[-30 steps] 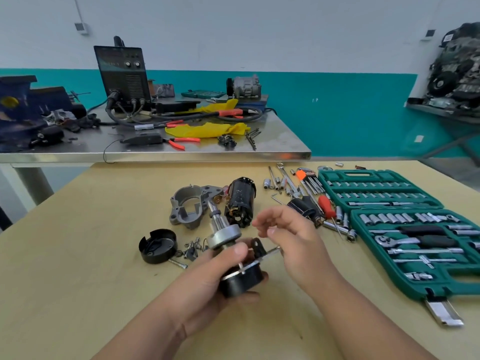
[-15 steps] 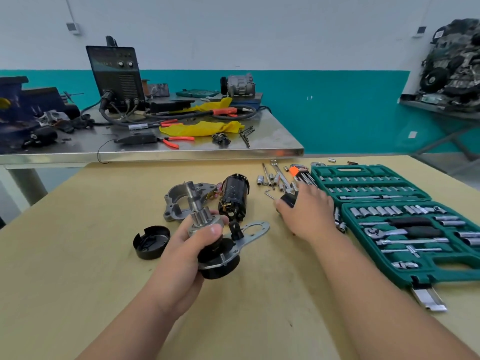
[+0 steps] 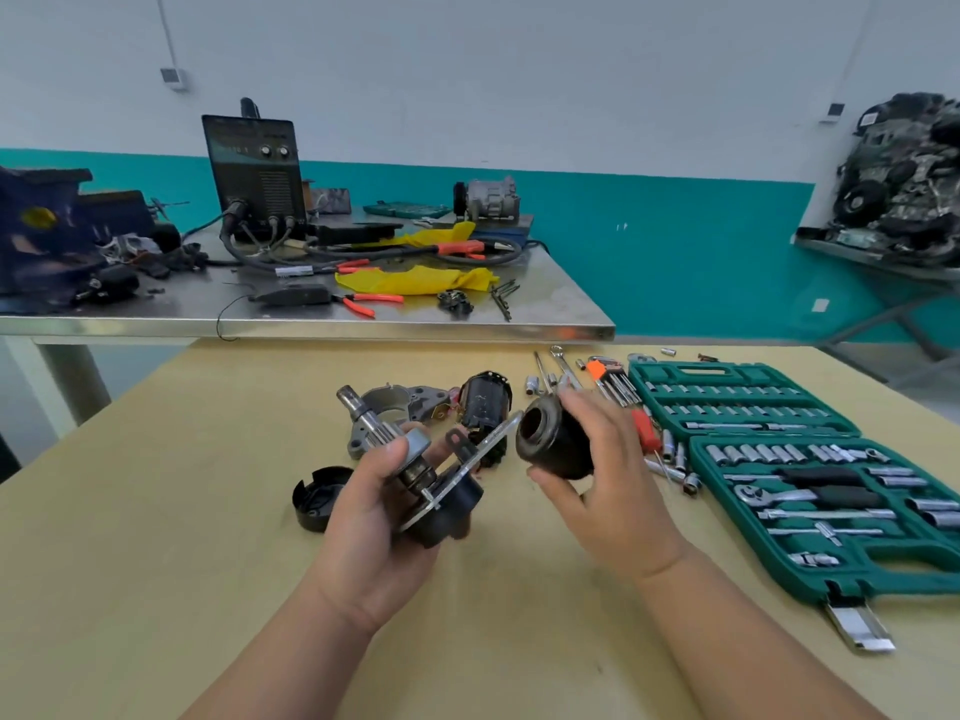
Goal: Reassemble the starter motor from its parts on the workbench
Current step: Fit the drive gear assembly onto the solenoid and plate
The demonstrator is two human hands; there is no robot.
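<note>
Head view: left hand (image 3: 363,522) gripped shaft assembly (image 3: 447,504), right hand (image 3: 613,491) held black housing (image 3: 550,444) at its 3 o'clock; looked heavy, rigid, best gripped round barrel.

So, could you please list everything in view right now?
shaft assembly: one, silver and black, in left hand
cylindrical housing: one, black, in right hand
end cap: one, black, workbench, left
nose housing: one, grey, behind shaft assembly
armature: one, black, beside nose housing
socket set case: one, green, workbench right
hex keys: one set, orange holder, beside case
welder: one, black, steel table behind
left hand: grips shaft assembly
right hand: grips cylindrical housing
</note>
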